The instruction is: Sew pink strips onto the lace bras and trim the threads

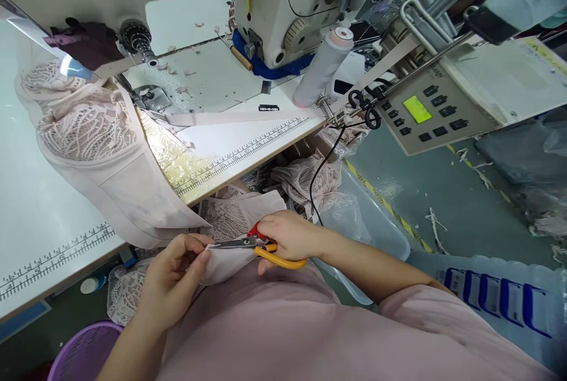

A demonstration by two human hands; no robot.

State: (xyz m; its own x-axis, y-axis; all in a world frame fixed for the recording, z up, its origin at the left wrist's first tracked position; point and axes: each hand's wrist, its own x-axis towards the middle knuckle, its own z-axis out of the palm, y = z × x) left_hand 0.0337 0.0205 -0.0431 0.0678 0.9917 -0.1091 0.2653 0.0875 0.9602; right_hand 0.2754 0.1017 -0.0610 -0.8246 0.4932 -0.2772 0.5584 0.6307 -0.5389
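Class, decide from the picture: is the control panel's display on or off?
On: the display glows yellow-green, with dark characters on it.

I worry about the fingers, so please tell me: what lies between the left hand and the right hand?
In the head view, the scissors' blades lie between the left hand and right hand, at the upper edge of the pale cloth.

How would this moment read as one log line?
left hand: pinches pale fabric | right hand: holds scissors, blades at fabric | lacy garment: drapes over table edge | sewing machine: beyond hands
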